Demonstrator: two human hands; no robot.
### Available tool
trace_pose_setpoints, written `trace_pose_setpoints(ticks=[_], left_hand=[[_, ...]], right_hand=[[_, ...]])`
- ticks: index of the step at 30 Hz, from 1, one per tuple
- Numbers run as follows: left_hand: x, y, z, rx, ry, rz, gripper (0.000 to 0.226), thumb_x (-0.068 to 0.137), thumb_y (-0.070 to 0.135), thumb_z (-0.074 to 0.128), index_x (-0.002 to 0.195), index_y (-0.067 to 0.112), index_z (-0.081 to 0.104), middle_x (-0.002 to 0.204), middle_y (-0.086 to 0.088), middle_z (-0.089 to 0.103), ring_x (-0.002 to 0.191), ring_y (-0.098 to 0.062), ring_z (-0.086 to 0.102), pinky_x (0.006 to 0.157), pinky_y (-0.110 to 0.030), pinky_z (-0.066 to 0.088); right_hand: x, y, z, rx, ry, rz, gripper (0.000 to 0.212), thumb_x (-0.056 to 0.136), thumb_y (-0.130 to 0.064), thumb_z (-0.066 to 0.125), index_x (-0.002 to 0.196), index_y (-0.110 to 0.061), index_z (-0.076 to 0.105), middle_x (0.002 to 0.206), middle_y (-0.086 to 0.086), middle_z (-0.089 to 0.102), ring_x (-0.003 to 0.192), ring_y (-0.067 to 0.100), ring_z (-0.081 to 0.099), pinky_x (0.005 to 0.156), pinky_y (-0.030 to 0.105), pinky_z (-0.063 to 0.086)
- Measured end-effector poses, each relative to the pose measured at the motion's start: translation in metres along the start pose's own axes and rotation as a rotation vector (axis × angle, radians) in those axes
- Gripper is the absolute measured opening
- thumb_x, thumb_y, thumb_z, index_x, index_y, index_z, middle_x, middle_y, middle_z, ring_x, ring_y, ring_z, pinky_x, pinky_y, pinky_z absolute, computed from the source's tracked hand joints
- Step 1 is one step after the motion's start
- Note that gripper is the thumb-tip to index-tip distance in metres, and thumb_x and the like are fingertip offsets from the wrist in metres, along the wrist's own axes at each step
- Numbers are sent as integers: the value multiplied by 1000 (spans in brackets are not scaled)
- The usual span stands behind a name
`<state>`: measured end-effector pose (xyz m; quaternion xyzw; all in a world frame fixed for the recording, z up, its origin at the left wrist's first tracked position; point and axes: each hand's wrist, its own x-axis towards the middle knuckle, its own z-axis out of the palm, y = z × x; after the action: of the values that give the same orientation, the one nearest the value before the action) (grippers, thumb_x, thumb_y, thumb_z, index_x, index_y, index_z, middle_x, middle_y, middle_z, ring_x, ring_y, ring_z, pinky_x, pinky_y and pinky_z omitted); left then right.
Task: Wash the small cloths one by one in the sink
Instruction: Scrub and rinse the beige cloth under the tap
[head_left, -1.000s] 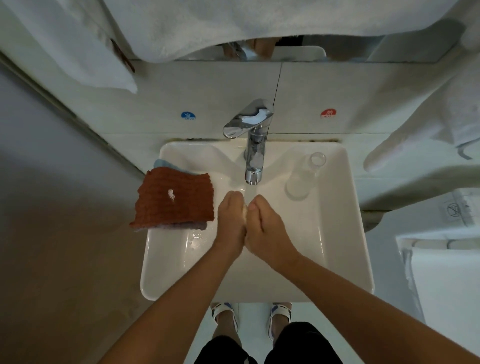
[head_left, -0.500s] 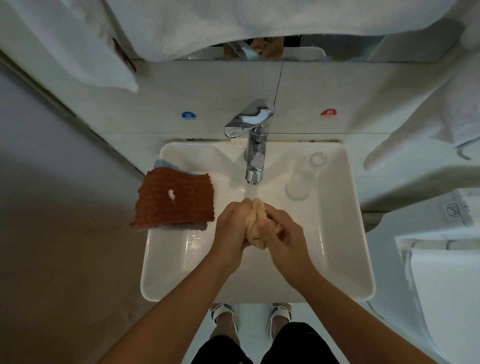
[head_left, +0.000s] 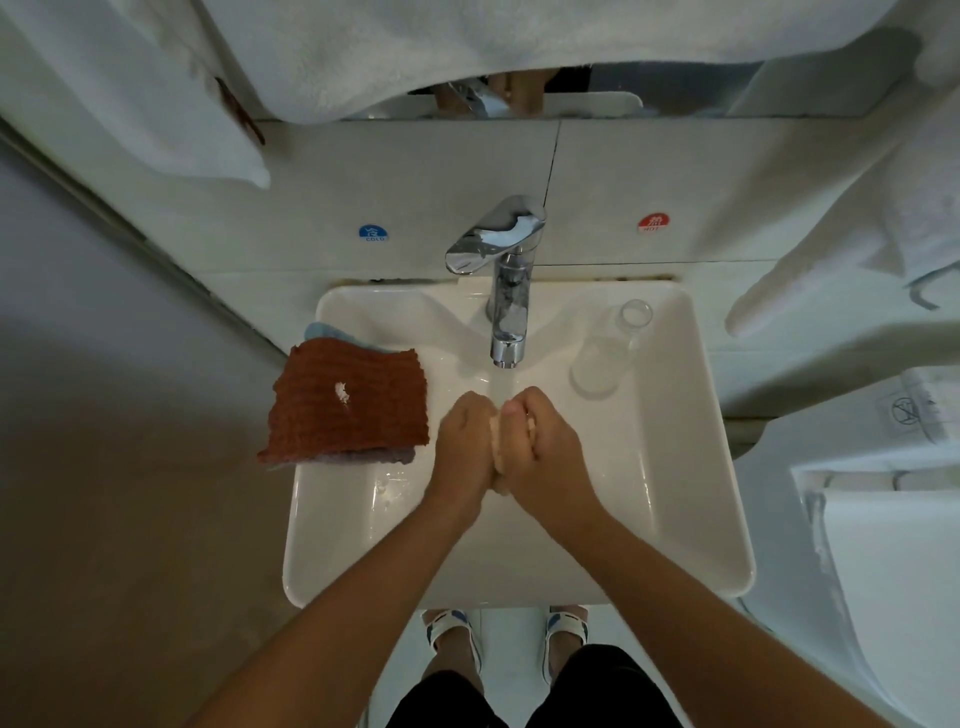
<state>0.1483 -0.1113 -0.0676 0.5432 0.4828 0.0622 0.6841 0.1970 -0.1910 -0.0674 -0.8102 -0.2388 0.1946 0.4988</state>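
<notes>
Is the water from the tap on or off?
On. A stream runs from the tap spout down onto the pale cloth squeezed between both hands.

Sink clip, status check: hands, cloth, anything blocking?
Left hand and right hand both shut on pale cloth, under faucet stream. Brown cloth stack waits on sink left rim. Glass beside, clear of hands.

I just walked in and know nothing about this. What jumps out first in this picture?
Two hands, left hand and right hand, pressed together around a small pale cloth under the running chrome tap, in the middle of the white sink. On the sink's left rim lies a rust-brown cloth atop other folded cloths.
</notes>
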Motion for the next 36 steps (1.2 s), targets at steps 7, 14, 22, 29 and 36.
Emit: trace_pose_setpoints(ticks=[7,14,22,29,36], left_hand=[[2,-2,4,-112,11,-14,27,95,18,45,69,23,50,69,-5,57,66,-20,60,54,-30,50],[-5,-9,11,-111,66,104,34,94,26,44,61,32,47,63,8,50,62,-8,53,57,-32,47],[6,-6,8,-97,93,184,35,98,19,46,64,28,41,60,13,39,61,-9,41,58,-27,41],[-8,-19,11,-44,4,178,32,104,22,42,72,22,47,70,2,52,67,-10,54,64,-36,50],[-19,-9,2,6,-57,321,32,103,34,43,71,38,49,69,14,53,65,-2,53,57,-20,47]], right_hand=[[1,-2,-4,81,-93,-14,25,102,-26,41,79,-18,48,63,-6,52,58,12,52,57,37,46],[3,9,-7,5,-36,-35,29,105,-20,37,78,-29,40,67,-4,49,57,8,47,57,30,39],[2,12,1,44,-46,4,28,105,-24,38,81,-11,45,64,-2,49,57,11,47,60,35,42],[6,12,-5,157,0,149,36,109,-15,38,74,-21,41,65,-6,48,61,11,46,65,36,42],[-12,3,-16,246,-126,165,30,111,-25,37,88,-10,49,74,-2,58,66,6,57,63,28,48]])
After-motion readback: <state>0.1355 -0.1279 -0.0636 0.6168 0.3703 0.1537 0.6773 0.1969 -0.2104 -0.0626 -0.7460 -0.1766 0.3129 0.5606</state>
